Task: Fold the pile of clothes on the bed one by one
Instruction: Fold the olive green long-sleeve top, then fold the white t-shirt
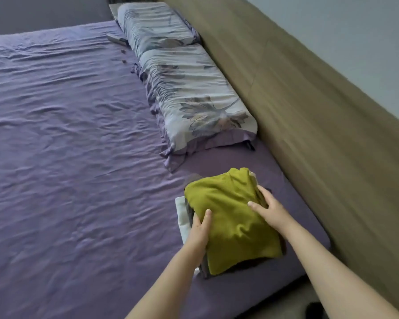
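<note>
Head view: stack of clothes [230, 222], olive garment on top, sat near bed [67, 146] corner, below floral pillows [189, 97]. Left hand [199, 231] gripped stack's left edge, thumb on top. Right hand [268, 209] lay on right side, fingers curled over far edge. Fabric looked soft, light, prone to slumping; best held from both sides, low under bottom layer.
</note>
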The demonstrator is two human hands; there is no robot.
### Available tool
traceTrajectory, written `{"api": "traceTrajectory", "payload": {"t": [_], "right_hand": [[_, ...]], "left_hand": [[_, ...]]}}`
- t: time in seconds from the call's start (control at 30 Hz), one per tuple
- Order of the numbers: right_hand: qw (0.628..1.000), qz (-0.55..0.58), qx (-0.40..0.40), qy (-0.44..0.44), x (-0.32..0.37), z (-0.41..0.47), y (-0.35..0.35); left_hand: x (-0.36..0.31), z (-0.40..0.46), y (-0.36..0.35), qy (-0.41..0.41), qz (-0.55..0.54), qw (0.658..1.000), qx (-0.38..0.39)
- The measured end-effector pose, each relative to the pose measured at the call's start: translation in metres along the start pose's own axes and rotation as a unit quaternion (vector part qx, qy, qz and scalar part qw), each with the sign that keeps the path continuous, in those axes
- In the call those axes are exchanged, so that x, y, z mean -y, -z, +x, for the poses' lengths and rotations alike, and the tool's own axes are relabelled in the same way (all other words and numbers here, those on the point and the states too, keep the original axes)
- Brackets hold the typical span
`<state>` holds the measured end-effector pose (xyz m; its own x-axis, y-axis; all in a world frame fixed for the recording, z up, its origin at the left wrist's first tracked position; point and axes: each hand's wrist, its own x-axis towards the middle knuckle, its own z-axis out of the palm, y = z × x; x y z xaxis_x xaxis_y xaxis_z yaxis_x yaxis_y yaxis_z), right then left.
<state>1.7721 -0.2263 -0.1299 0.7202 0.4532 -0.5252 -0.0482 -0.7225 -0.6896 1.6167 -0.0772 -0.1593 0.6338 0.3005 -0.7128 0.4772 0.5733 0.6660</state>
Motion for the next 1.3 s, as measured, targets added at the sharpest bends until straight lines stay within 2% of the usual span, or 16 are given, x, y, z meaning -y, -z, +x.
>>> {"api": "traceTrajectory", "payload": {"t": [0.07, 0.13, 0.23, 0.33, 0.47, 0.53, 0.57, 0.63, 0.73, 0.93, 1.1, 1.2, 1.3], "right_hand": [[0.999, -0.037, 0.014, -0.013, -0.019, 0.005, -0.009], [0.997, -0.081, -0.007, 0.006, -0.032, 0.006, -0.013], [0.985, -0.166, -0.034, 0.032, -0.036, 0.011, -0.009], [0.977, -0.204, -0.044, 0.040, -0.033, 0.017, -0.005], [0.963, -0.264, -0.047, 0.006, -0.026, 0.016, -0.010], [0.948, -0.314, -0.057, -0.009, -0.022, 0.008, -0.014], [0.937, -0.344, -0.065, -0.004, -0.019, 0.004, -0.017], [0.911, -0.402, -0.087, 0.025, -0.014, -0.005, -0.022], [0.870, -0.476, -0.100, 0.083, -0.004, -0.024, -0.031], [0.863, -0.489, -0.068, 0.104, 0.025, -0.066, -0.055], [0.876, -0.467, -0.036, 0.112, 0.069, -0.111, -0.094], [0.880, -0.446, -0.034, 0.160, 0.098, -0.144, -0.134], [0.872, -0.443, -0.017, 0.206, 0.127, -0.179, -0.185]], "left_hand": [[0.020, 0.004, 0.001, 0.002, 0.031, 1.000, -0.005], [0.031, 0.004, 0.005, -0.010, 0.122, 0.992, 0.003], [0.032, 0.009, 0.007, -0.025, 0.270, 0.962, -0.003], [0.028, 0.013, 0.006, -0.021, 0.266, 0.964, -0.023], [0.025, 0.005, 0.000, 0.062, 0.225, 0.971, -0.046], [0.027, -0.004, 0.001, 0.083, 0.256, 0.962, -0.050], [0.027, -0.010, 0.003, 0.069, 0.304, 0.949, -0.046], [0.028, -0.020, 0.008, 0.022, 0.399, 0.916, -0.038], [0.019, -0.041, 0.018, 0.004, 0.436, 0.899, -0.049], [-0.003, -0.087, 0.048, -0.020, 0.535, 0.840, -0.084], [-0.012, -0.141, 0.093, -0.034, 0.561, 0.818, -0.120], [-0.011, -0.177, 0.132, -0.043, 0.587, 0.797, -0.135], [-0.005, -0.217, 0.182, -0.042, 0.590, 0.790, -0.161]]}}
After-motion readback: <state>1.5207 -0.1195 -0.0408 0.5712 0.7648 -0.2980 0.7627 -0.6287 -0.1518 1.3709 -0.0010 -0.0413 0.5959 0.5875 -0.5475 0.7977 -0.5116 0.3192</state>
